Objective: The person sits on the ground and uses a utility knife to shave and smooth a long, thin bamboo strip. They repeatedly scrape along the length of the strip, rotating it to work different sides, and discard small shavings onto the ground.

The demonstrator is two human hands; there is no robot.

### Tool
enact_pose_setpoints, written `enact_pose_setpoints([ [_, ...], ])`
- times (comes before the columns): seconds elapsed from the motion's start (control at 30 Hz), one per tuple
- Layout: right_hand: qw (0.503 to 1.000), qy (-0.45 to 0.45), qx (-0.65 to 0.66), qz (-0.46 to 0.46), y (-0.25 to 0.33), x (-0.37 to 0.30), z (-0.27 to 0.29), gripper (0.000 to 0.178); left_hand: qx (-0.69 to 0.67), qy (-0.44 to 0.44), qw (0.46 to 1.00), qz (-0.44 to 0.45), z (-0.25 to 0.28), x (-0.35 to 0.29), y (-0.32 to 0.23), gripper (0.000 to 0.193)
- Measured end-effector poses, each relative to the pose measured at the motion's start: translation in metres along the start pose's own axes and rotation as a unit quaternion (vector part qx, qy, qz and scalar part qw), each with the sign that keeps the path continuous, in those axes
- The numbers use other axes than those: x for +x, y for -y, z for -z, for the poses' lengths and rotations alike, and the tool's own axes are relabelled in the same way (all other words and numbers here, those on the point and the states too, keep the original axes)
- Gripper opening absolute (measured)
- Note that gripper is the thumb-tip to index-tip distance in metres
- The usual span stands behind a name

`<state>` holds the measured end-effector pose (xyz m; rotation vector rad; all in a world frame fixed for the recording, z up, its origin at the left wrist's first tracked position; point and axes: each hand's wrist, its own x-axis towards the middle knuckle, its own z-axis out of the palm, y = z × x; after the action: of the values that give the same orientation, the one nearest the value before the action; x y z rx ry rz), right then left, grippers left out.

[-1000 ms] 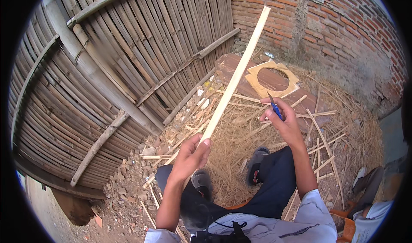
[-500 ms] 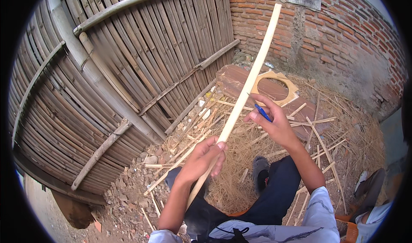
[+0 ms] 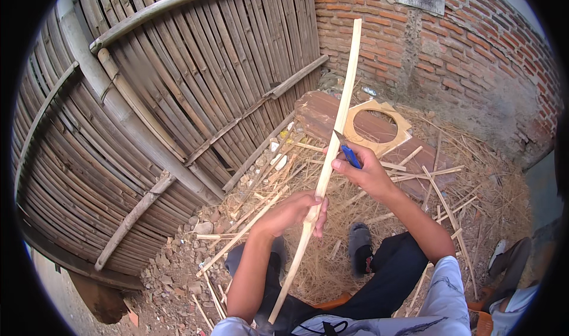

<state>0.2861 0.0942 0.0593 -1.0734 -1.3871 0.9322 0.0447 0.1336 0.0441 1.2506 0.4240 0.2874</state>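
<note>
The left hand [image 3: 293, 212] grasps a pale strip [image 3: 325, 174] running from near left to far right. Farther along it, the right hand [image 3: 366, 171] grips a blue-handled knife [image 3: 351, 156], blade at the strip's right edge.

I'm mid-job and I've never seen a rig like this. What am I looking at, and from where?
There is no robot here: these are a person's bare hands, seen by a wide fisheye camera on their head, looking down, so straight edges bend. The left hand grips a long pale strip; the right hand holds a blue-handled knife, its blade close to the strip; contact is hard to tell. On the ground lie straw, loose strips and a brown board bearing a pale panel with a round hole.
</note>
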Motion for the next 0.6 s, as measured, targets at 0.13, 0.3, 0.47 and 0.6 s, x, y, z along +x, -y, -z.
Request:
enact_pose_setpoints([
  [0.13,0.998,-0.017,0.004,-0.055,-0.008,-0.001,0.009,0.037,0.045,-0.105,0.993,-0.023,-0.026,0.004,0.010,0.029],
  [0.3,0.998,-0.010,-0.037,-0.053,-0.026,-0.003,0.004,0.035,0.068,-0.157,0.985,-0.022,-0.025,-0.001,0.033,0.032],
  [0.47,0.998,-0.019,-0.064,-0.004,-0.047,0.000,-0.001,0.034,0.079,-0.207,0.974,-0.040,-0.028,-0.007,0.031,0.028],
  [0.6,0.997,-0.011,-0.079,0.006,-0.044,-0.003,-0.004,0.035,0.084,-0.249,0.964,-0.041,-0.031,-0.012,0.038,0.023],
])
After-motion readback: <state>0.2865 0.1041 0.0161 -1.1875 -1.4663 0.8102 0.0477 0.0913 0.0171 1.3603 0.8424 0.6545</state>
